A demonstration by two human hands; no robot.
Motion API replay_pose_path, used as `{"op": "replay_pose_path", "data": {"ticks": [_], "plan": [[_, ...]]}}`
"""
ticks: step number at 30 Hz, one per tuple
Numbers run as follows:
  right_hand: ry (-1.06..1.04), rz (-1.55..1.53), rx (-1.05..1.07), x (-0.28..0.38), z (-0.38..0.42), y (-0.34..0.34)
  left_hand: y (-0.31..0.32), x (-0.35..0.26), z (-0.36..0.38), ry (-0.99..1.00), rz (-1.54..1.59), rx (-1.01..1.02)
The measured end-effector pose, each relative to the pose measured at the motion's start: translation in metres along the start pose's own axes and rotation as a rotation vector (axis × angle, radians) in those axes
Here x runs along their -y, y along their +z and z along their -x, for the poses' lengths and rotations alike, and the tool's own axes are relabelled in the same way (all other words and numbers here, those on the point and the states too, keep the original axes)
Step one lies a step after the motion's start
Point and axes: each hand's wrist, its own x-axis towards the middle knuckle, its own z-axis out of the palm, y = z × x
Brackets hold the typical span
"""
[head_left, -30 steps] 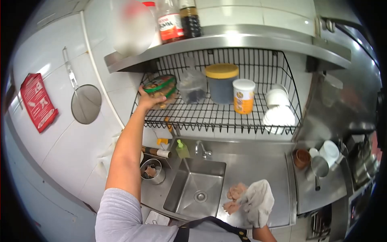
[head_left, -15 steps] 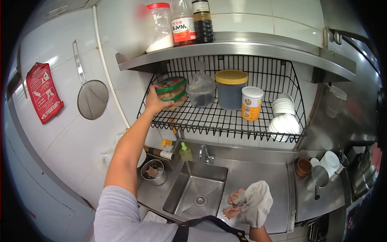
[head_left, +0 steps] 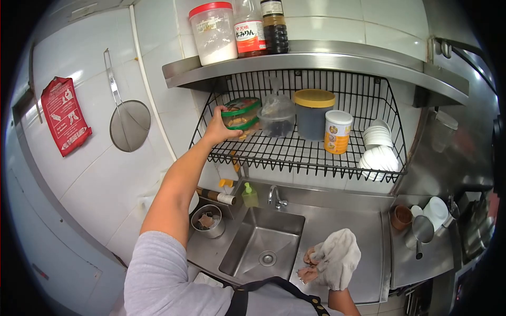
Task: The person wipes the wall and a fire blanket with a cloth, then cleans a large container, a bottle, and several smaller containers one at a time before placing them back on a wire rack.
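My left hand (head_left: 220, 130) grips the left side of two stacked food containers with green lids (head_left: 243, 119), at the left end of the black wire rack (head_left: 263, 150). Just right of them is a clear tub in a knotted plastic bag (head_left: 278, 118), close against the stack. A greyish-white cloth (head_left: 340, 258) covers most of my right hand (head_left: 337, 287), which holds it above the steel counter. Beside that cloth hangs or lies a brownish-pink cloth (head_left: 310, 266); whether my right hand also holds it is hidden.
The rack also holds a yellow-lidded tub (head_left: 314, 113), an orange-and-white can (head_left: 337, 131) and white bowls (head_left: 379, 152). Below are a sink (head_left: 263, 242), a faucet (head_left: 275, 197), a soap bottle (head_left: 250, 196) and a metal pot (head_left: 207, 221). A steel shelf (head_left: 316, 60) with jars and bottles overhangs the rack.
The stacked containers have shifted slightly right with my left hand, toward the bagged tub. My right hand still holds the cloth over the counter. The whole view has swung a little left.
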Motion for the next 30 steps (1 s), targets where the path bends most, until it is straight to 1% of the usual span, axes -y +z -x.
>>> {"op": "replay_pose_path", "data": {"ticks": [1, 2, 3, 4, 6, 7, 10, 12, 13, 14, 15, 16, 18, 19, 21, 22, 24, 25, 26, 27, 28, 29, 30], "plan": [[0.001, 0.0, -0.004, -0.002, 0.005, -0.002, -0.004, -0.005, 0.003, -0.032, 0.002, -0.001], [0.022, -0.152, -0.137, 0.035, 0.011, 0.013, -0.008, -0.016, 0.004, -0.063, 0.005, -0.001], [0.043, -0.304, -0.27, 0.056, 0.013, 0.022, -0.014, -0.018, 0.007, -0.077, 0.042, -0.019], [0.048, -0.304, -0.276, 0.057, 0.011, 0.024, -0.02, -0.017, 0.009, -0.079, 0.045, -0.012], [0.005, -0.364, -0.273, 0.049, 0.004, 0.029, -0.033, -0.014, 0.013, -0.15, 0.203, 0.007], [-0.012, -0.391, -0.268, 0.043, 0.001, 0.031, -0.041, -0.019, 0.019, -0.2, 0.273, 0.035], [-0.034, -0.443, -0.253, 0.042, -0.008, 0.039, -0.07, -0.043, 0.044, -0.236, 0.363, 0.085], [0.019, 0.373, -0.099, 0.053, -0.023, 0.048, -0.088, -0.068, 0.063, -0.249, 0.371, 0.101], [0.029, 0.369, -0.092, 0.05, -0.031, 0.056, -0.095, -0.077, 0.073, -0.207, 0.365, 0.078], [-0.049, 0.208, -0.055, 0.039, -0.041, 0.066, -0.1, -0.085, 0.083, -0.165, 0.357, 0.058], [-0.121, 0.047, -0.023, 0.027, -0.05, 0.074, -0.103, -0.093, 0.093, -0.111, 0.279, 0.023], [-0.107, 0.043, -0.022, 0.013, -0.063, 0.08, -0.101, -0.099, 0.098, -0.121, 0.276, 0.033], [-0.064, 0.356, 0.271, -0.004, -0.084, 0.092, -0.094, -0.107, 0.106, 0.011, 0.114, -0.029], [-0.053, 0.353, 0.278, -0.005, -0.083, 0.1, -0.089, -0.106, 0.105, -0.002, 0.058, -0.065], [-0.18, 0.012, 0.281, 0.007, -0.072, 0.123, -0.079, -0.1, 0.094, -0.026, 0.016, -0.074], [-0.175, 0.014, 0.286, 0.01, -0.067, 0.127, -0.075, -0.098, 0.086, -0.035, -0.024, -0.091], [-0.048, 0.015, 0.337, 0.018, -0.06, 0.131, -0.067, -0.093, 0.074, -0.066, -0.033, -0.065], [-0.239, 0.308, 0.378, 0.02, -0.054, 0.124, -0.059, -0.085, 0.068, -0.068, -0.058, -0.083], [-0.238, 0.308, 0.372, 0.02, -0.049, 0.122, -0.054, -0.086, 0.065, -0.067, -0.08, -0.097], [-0.067, 0.037, 0.354, 0.019, -0.044, 0.119, -0.049, -0.087, 0.064, -0.123, -0.096, -0.146], [0.102, -0.237, 0.327, 0.016, -0.039, 0.116, -0.045, -0.089, 0.062, -0.116, -0.092, -0.134], [0.103, -0.244, 0.311, 0.005, -0.035, 0.107, -0.042, -0.089, 0.061, -0.169, -0.024, -0.195], [0.05, -0.048, 0.275, -0.011, -0.034, 0.094, -0.04, -0.089, 0.06, -0.224, 0.043, -0.255]]}}
